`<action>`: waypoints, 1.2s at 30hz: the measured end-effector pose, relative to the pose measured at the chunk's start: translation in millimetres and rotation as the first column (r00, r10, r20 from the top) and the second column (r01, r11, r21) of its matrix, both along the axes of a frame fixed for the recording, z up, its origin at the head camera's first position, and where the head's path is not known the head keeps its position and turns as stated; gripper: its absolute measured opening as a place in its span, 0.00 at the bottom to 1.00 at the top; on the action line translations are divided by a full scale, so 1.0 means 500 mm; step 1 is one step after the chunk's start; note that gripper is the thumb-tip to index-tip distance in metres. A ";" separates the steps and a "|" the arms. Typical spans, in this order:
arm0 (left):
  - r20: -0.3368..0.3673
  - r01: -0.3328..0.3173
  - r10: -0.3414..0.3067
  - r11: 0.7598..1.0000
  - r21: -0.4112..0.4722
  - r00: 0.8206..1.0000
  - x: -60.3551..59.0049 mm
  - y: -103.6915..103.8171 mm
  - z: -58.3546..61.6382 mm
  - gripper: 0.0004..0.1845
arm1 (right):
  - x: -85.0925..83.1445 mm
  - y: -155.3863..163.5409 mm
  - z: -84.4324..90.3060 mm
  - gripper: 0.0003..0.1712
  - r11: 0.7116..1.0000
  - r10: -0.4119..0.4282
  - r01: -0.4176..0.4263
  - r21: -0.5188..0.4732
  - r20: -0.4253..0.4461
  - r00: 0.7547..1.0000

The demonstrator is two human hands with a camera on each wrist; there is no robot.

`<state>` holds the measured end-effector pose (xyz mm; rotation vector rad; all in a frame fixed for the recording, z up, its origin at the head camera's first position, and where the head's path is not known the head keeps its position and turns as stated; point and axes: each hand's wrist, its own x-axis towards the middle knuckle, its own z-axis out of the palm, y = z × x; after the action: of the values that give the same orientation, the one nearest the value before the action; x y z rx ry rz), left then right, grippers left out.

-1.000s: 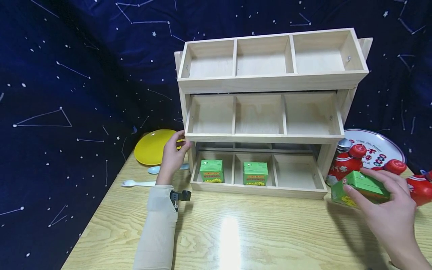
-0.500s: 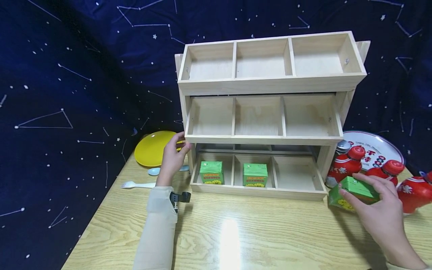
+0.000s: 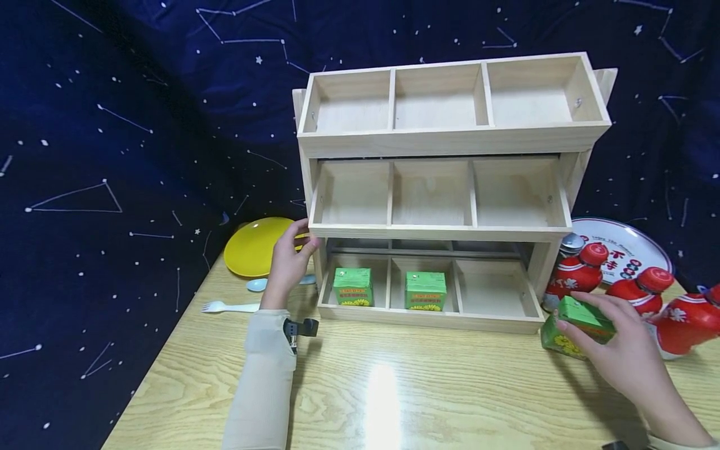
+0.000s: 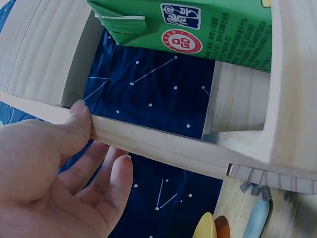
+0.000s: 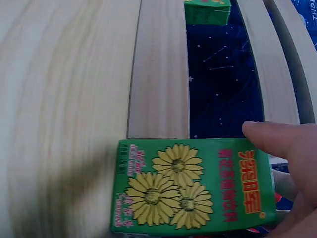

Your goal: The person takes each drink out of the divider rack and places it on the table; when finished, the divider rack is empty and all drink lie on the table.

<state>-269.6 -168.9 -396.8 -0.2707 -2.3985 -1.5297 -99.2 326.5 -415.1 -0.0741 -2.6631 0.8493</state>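
A wooden rack [image 3: 450, 142] with three tiers of compartments stands at mid-table. My left hand [image 3: 287, 265] holds its left upright; in the left wrist view the thumb is on the wooden bar [image 4: 158, 146], with fingers on its other side. My right hand [image 3: 630, 359] grips a green drink carton [image 5: 193, 188] printed with yellow flowers, thumb on one side and fingers on the other. That carton is close beside the bottom tier's right front corner. Two similar cartons, one in the left compartment [image 3: 353, 287] and one in the middle [image 3: 425, 291], sit in the bottom tier.
Several red bottles [image 3: 579, 272] and a white printed plate [image 3: 635, 240] are right of the rack, beyond my right hand. At left are a yellow plate [image 3: 250, 250], a light blue spoon [image 3: 257, 284] and a white fork [image 3: 227, 307]. A dark starry cloth [image 3: 140, 187] hangs behind.
My right hand has carried the green carton leftward, closer to the rack's bottom right corner, uncovering more of the red bottles. The left hand stays on the upright.
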 end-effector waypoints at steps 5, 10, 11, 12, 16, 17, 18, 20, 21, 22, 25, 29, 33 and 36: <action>0.007 -0.005 0.005 1.000 -0.001 1.000 0.002 -0.001 0.001 0.24 | 0.002 0.002 0.008 0.37 1.000 0.019 -0.019 0.020 0.022 1.000; 0.010 -0.006 0.006 1.000 0.003 1.000 0.001 -0.002 0.000 0.25 | 0.008 -0.008 0.023 0.37 0.999 0.018 -0.018 0.028 -0.004 1.000; 0.011 -0.007 0.007 1.000 0.003 1.000 0.001 -0.002 0.000 0.25 | 0.011 -0.012 0.029 0.37 0.999 0.013 -0.013 0.032 -0.014 1.000; 0.010 -0.008 0.008 1.000 0.003 1.000 0.001 -0.002 0.000 0.25 | 0.013 -0.016 0.034 0.37 0.999 0.007 -0.007 0.039 -0.021 1.000; 0.004 -0.013 0.013 1.000 -0.001 1.000 0.000 -0.002 0.000 0.25 | 0.021 -0.041 0.058 0.37 0.999 -0.012 0.015 0.043 -0.066 0.998; 0.005 -0.014 0.014 1.000 0.000 1.000 -0.001 -0.002 0.000 0.25 | 0.022 -0.049 0.065 0.37 0.999 -0.015 0.018 0.039 -0.068 0.998; 0.004 -0.013 0.013 1.000 0.002 1.000 -0.001 -0.002 0.000 0.25 | 0.023 -0.057 0.070 0.37 0.999 -0.012 0.014 0.029 -0.077 0.997; 0.005 -0.013 0.013 1.000 0.005 1.000 -0.002 -0.002 -0.001 0.25 | 0.024 -0.073 0.080 0.37 1.000 0.001 -0.001 0.008 -0.098 0.995; 0.006 -0.013 0.013 1.000 0.007 1.000 -0.003 -0.002 -0.001 0.25 | 0.024 -0.082 0.084 0.37 1.000 0.013 -0.013 -0.002 -0.106 0.994; 0.006 -0.013 0.013 1.000 0.011 1.000 -0.003 -0.002 -0.001 0.25 | 0.024 -0.090 0.086 0.37 0.999 0.028 -0.030 -0.011 -0.117 0.993; 0.004 -0.010 0.010 1.000 0.015 1.000 -0.004 -0.002 -0.002 0.24 | 0.020 -0.115 0.089 0.38 0.996 0.083 -0.089 -0.028 -0.163 0.983; -0.004 -0.004 0.004 1.000 0.013 1.000 -0.004 -0.001 -0.002 0.24 | 0.008 -0.153 0.087 0.38 0.986 0.149 -0.160 -0.042 -0.197 0.969; -0.007 -0.002 0.003 1.000 0.009 1.000 -0.004 0.000 -0.003 0.24 | -0.010 -0.193 0.081 0.37 0.971 0.217 -0.234 -0.054 -0.213 0.952; -0.004 -0.007 0.007 1.000 0.004 1.000 -0.005 0.000 -0.003 0.24 | -0.027 -0.222 0.075 0.37 0.956 0.269 -0.287 -0.056 -0.218 0.938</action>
<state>-271.9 -168.7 -398.4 -0.2642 -2.3902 -1.5299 -112.9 215.4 -377.7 0.3611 -2.4713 0.9996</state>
